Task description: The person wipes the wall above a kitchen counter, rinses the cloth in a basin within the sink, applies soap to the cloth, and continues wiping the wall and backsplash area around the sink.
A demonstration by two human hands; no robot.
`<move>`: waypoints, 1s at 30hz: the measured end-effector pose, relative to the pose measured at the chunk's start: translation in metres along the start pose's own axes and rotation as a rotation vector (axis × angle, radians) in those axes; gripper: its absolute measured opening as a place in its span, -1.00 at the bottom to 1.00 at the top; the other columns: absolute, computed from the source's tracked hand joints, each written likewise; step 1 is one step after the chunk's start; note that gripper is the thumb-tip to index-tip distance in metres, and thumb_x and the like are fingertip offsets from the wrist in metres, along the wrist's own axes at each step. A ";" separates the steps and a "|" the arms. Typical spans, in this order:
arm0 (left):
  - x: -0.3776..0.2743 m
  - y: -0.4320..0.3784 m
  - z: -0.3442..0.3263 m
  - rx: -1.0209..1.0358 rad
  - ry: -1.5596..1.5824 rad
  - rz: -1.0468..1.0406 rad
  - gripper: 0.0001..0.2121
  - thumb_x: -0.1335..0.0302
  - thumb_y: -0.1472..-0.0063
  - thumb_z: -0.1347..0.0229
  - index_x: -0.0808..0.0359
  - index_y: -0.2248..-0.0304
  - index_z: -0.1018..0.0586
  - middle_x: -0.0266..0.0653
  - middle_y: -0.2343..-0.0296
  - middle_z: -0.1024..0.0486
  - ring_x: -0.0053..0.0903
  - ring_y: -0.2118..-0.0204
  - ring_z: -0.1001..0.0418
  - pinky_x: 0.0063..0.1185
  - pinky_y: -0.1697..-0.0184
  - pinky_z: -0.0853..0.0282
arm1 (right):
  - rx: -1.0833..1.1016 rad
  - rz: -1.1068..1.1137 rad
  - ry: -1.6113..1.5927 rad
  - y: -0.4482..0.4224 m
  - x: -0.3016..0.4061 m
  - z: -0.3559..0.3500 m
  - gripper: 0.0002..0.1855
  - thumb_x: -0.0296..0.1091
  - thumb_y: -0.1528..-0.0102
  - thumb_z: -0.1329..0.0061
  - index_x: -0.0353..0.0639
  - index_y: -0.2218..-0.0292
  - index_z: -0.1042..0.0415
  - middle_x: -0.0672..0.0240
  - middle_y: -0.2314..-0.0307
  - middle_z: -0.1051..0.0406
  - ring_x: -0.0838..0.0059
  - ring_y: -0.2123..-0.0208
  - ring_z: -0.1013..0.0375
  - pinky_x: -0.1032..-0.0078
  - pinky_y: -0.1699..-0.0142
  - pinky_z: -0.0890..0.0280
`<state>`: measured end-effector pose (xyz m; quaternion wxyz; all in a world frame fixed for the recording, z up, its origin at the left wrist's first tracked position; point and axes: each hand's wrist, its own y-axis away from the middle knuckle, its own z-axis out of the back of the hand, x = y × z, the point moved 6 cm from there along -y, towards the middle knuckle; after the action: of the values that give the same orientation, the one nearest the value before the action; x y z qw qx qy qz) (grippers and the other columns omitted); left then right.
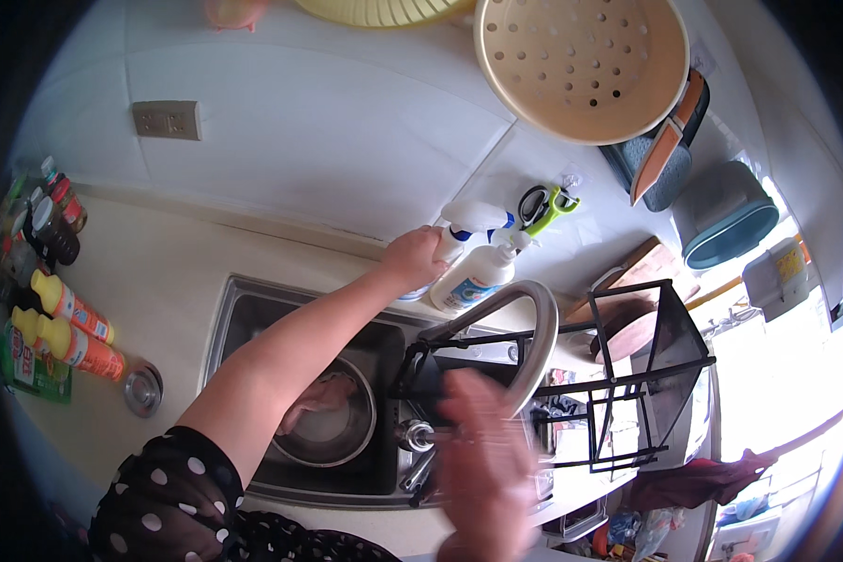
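My left hand (416,258) is closed around a white spray bottle (451,244) with a blue-and-white trigger head, at the counter's back edge. A white pump bottle (474,279) with a blue label stands right beside it. My right hand (488,456) is motion-blurred, low in front of the curved faucet (544,330); its fingers are unclear and I cannot tell whether it holds anything. Below my left forearm, a round metal pan (344,439) with water and a piece of raw meat (323,397) sits in the dark sink (386,351).
A black metal rack (611,383) stands to the right of the faucet. Yellow-capped bottles (77,351) and jars (55,225) are at the left. A perforated basket (576,70), scissors (532,204) and a green peeler (551,214) hang on the wall.
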<state>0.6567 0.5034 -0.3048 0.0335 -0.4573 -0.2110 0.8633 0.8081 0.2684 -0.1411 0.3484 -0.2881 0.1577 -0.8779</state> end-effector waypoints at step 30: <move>0.113 0.267 0.354 -0.957 -0.548 0.489 -0.50 0.49 -0.03 -0.10 0.44 0.01 -0.31 0.14 0.17 -0.39 0.00 0.08 -0.37 -0.25 0.01 -0.29 | 0.335 0.105 -0.851 -0.066 0.162 -0.444 -0.25 -0.30 -0.08 0.01 -0.37 -0.19 0.03 -0.08 -0.08 -0.15 -0.01 -0.13 -0.16 0.26 -0.19 -0.12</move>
<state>0.3428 0.1711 -0.3232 -0.4309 -0.2176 -0.4657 0.7417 0.4048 0.2353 -0.3936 0.4680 -0.5542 -0.1291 -0.6761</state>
